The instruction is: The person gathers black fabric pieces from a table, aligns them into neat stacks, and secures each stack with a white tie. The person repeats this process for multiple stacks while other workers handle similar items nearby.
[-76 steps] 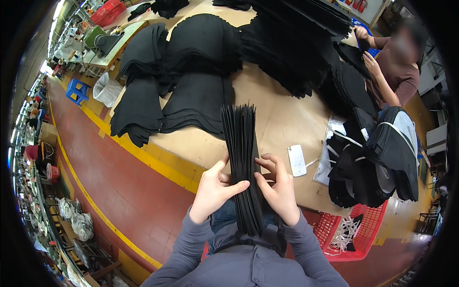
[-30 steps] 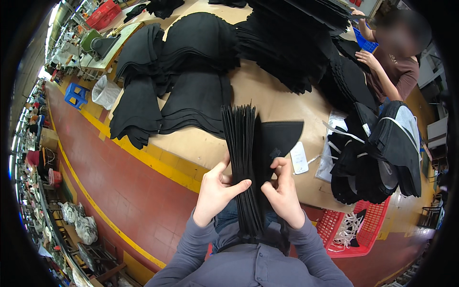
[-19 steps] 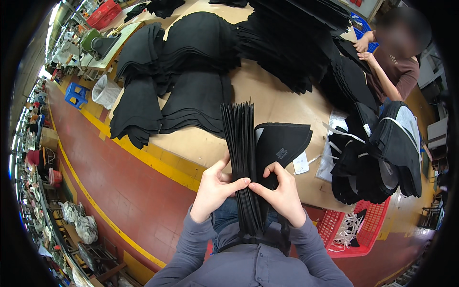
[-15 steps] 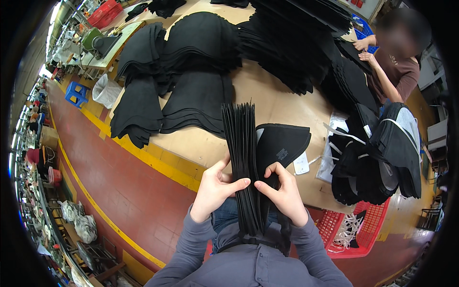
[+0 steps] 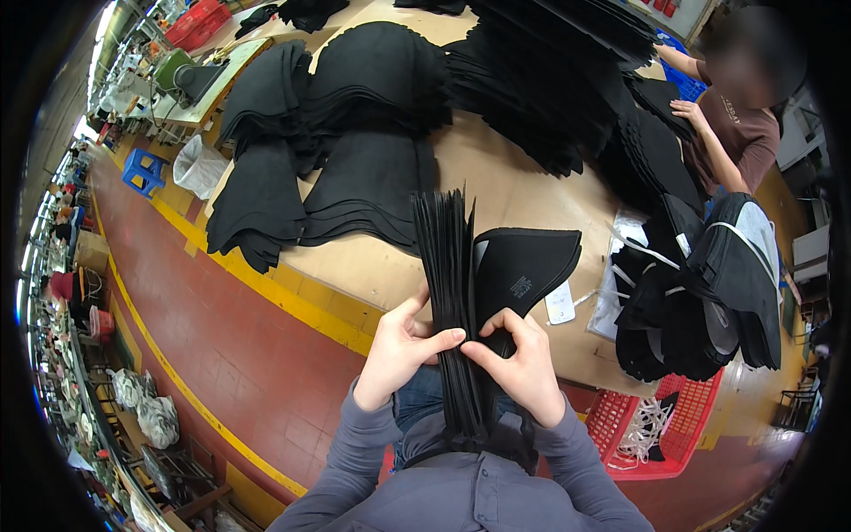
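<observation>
A small white tag [image 5: 559,302] lies flat on the tan worktop [image 5: 523,191], just right of the black piece, and a clear plastic bag [image 5: 618,275] lies a bit farther right. A red basket [image 5: 675,434] with white strings in it sits on the red floor [image 5: 230,355] below the worktop edge, which has a yellow stripe. The left hand [image 5: 401,344] and the right hand [image 5: 517,363] are both closed on a tall stack of thin black sheets [image 5: 448,293] that stands on edge, close to the person's chest. The right hand's thumb and finger pinch one flat black piece [image 5: 523,266] peeled off to the right; it looks soft and curved like a fan. More piles of black pieces [image 5: 355,151] cover the worktop behind. Another person's hand [image 5: 687,111] rests on a pile at the far right, and black bundles tied with white string [image 5: 709,301] sit near that side
</observation>
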Available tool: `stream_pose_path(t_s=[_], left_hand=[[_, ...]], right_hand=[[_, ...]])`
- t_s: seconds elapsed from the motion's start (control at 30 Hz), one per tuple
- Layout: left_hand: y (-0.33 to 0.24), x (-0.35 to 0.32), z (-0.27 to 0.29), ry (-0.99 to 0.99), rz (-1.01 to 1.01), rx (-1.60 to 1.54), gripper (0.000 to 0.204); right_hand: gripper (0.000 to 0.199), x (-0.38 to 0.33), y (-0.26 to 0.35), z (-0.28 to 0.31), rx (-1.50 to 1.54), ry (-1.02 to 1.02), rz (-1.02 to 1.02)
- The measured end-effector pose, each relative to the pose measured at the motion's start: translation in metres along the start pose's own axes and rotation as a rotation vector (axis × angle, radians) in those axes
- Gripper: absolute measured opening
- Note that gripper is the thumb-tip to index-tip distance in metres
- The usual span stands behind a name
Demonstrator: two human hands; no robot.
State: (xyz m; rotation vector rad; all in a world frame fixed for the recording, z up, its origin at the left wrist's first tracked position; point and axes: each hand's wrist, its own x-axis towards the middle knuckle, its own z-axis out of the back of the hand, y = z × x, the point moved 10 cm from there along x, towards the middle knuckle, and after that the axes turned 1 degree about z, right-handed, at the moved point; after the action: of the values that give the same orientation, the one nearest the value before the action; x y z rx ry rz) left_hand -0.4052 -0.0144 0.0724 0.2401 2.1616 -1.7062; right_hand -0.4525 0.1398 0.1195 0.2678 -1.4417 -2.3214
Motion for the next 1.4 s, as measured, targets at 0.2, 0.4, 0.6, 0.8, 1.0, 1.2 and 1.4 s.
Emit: stream_pose_path(t_s=[0.2,0.4,0.6,0.8,1.0,1.2,1.4], left_hand=[[-0.004,-0.003,-0.003,0.02,-0.001,0.039,0.082],[-0.001,-0.006,-0.003,0.015,0.018,-0.022,0.083],[0.001,-0.006,-0.002,-0.023,0.038,-0.066,0.075],[0.001,-0.007,-0.001,0.035,0.034,0.033,0.082],[0.002,-0.008,-0.001,-0.017,0.042,-0.004,0.072],[0.009,-0.011,-0.006,0.006,0.064,-0.04,0.07],[0.015,-0.018,-0.016,0.014,0.041,0.048,0.078]], right_hand=[[0.015,-0.004,-0.017,0.002,0.278,-0.049,-0.159],[0.015,0.002,-0.01,0.001,0.018,0.049,-0.019],[0.026,0.0,-0.003,-0.004,0.03,0.07,-0.026],[0.014,-0.008,0.001,0.016,0.154,-0.308,0.104],[0.021,-0.004,0.005,0.001,0.015,-0.073,0.055],[0.029,-0.006,-0.003,0.002,-0.019,-0.073,-0.061],[0.022,-0.009,-0.004,0.003,-0.123,-0.098,0.002]])
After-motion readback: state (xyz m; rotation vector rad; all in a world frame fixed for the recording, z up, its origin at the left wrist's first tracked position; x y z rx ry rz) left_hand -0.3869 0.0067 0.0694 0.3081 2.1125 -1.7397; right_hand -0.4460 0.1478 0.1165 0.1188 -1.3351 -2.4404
